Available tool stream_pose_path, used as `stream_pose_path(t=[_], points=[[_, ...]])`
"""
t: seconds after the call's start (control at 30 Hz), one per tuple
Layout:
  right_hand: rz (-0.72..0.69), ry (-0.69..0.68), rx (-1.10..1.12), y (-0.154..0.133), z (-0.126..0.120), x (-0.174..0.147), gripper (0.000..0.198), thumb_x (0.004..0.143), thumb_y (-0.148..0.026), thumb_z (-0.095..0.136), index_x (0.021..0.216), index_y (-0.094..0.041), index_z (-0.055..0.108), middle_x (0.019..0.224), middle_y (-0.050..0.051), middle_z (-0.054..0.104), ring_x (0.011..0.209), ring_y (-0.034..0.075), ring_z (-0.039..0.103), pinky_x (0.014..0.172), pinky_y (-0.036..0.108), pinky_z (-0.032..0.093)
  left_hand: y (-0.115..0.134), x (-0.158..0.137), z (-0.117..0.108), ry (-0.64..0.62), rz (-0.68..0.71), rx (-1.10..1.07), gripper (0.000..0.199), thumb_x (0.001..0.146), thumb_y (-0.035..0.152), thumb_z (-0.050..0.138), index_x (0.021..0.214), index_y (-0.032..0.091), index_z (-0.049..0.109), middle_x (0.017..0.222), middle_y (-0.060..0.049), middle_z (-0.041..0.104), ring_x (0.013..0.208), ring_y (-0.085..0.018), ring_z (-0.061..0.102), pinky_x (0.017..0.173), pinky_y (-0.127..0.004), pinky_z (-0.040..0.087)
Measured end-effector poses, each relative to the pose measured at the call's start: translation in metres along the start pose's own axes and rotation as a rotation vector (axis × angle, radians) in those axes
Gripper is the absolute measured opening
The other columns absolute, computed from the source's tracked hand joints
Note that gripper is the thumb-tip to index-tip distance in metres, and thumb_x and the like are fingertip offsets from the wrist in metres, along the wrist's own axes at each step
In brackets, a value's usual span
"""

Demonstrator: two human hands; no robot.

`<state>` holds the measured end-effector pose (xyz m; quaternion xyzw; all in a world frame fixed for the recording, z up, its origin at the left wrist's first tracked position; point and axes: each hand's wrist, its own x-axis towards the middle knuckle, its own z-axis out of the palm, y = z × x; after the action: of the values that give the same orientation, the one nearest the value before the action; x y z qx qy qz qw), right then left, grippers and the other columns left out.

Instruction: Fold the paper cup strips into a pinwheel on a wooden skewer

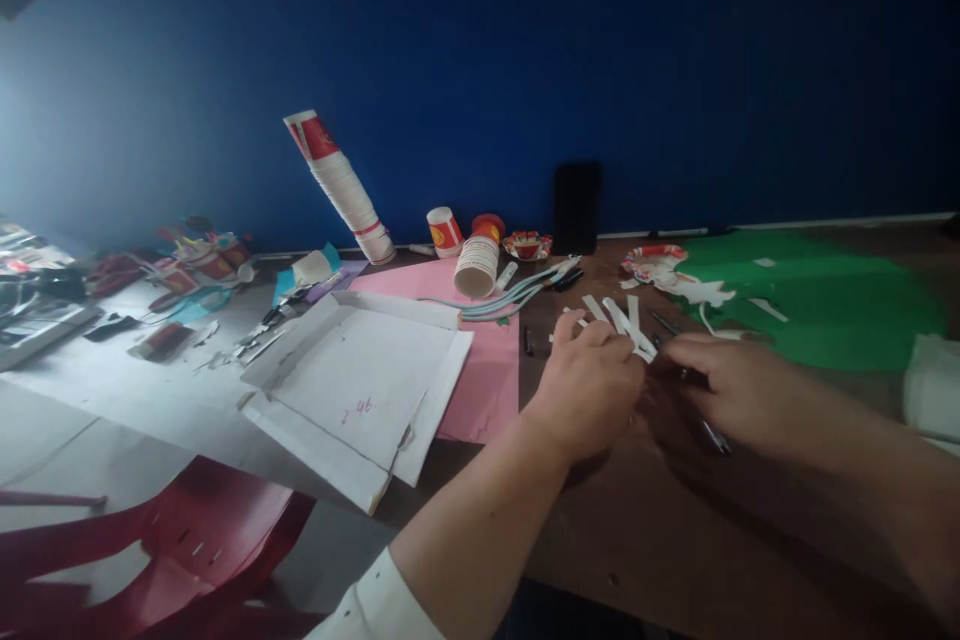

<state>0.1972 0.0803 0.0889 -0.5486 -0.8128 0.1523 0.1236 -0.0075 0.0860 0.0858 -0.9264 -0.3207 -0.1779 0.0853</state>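
Observation:
My left hand [589, 385] is closed over the brown table, its fingers curled at the near ends of several white paper strips [628, 322]. The strips fan out beyond its knuckles, and its fingertips are mostly hidden. Close by on the right is my right hand [709, 375], with bent fingers pressed together. A slim dark tool with a shiny metal end [714, 437] sticks out below that hand; its kind is hard to make out. The grip itself is hidden.
A shallow white cardboard tray [352, 370] overlaps pink paper [491, 400]. Behind stand a leaning stack of paper cups [345, 190] and grey cables [517, 298]. Green paper [832, 300] lies right, a dark phone-like slab [577, 207] against the wall, a red chair [217, 540] lower left.

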Motion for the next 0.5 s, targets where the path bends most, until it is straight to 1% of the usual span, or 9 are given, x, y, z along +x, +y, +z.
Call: stream_pose_path(t=[0.07,0.1,0.23,0.4,0.5], points=[[0.013,-0.055,0.012,-0.003,-0.001,0.0,0.021,0.09,-0.03,0.045,0.076,-0.025,0.059,0.085,0.007,0.069,0.08,0.025,0.064,0.071,0.037,0.042,0.001,0.0,0.001,0.014,-0.001,0.01,0.018,0.094,0.019,0.05,0.089,0.018,0.067,0.094,-0.007,0.067,0.101,-0.024,0.055,0.112,-0.05,0.028],[0.013,-0.06,0.01,-0.004,-0.001,0.0,0.02,0.09,-0.03,0.045,0.075,-0.025,0.058,0.085,0.007,0.069,0.08,0.025,0.064,0.071,0.037,0.042,0.001,0.0,0.002,0.016,-0.005,0.017,0.018,0.095,0.02,0.05,0.089,0.018,0.067,0.094,-0.007,0.067,0.1,-0.024,0.055,0.111,-0.049,0.028],[0.0,-0.061,0.004,-0.008,0.0,0.0,0.02,0.089,-0.026,0.044,0.071,-0.024,0.053,0.082,0.008,0.068,0.077,0.025,0.063,0.069,0.037,0.041,0.002,0.0,0.004,0.004,-0.016,0.035,0.021,0.095,0.02,0.049,0.091,0.018,0.069,0.094,-0.007,0.067,0.1,-0.023,0.055,0.111,-0.049,0.029],[-0.015,-0.067,0.033,-0.011,0.001,-0.001,0.021,0.088,-0.029,0.047,0.069,-0.025,0.055,0.08,0.009,0.069,0.073,0.024,0.062,0.066,0.035,0.041,0.0,0.0,0.003,-0.044,0.049,0.0,0.017,0.09,0.018,0.054,0.086,0.018,0.07,0.091,-0.007,0.067,0.099,-0.025,0.056,0.111,-0.052,0.029],[-0.017,-0.065,0.038,-0.013,0.0,-0.001,0.024,0.088,-0.031,0.047,0.066,-0.025,0.054,0.077,0.008,0.069,0.071,0.024,0.062,0.064,0.035,0.04,-0.001,0.0,0.003,-0.058,0.062,-0.028,0.014,0.088,0.016,0.056,0.082,0.018,0.069,0.091,-0.008,0.067,0.1,-0.026,0.056,0.11,-0.053,0.03]])
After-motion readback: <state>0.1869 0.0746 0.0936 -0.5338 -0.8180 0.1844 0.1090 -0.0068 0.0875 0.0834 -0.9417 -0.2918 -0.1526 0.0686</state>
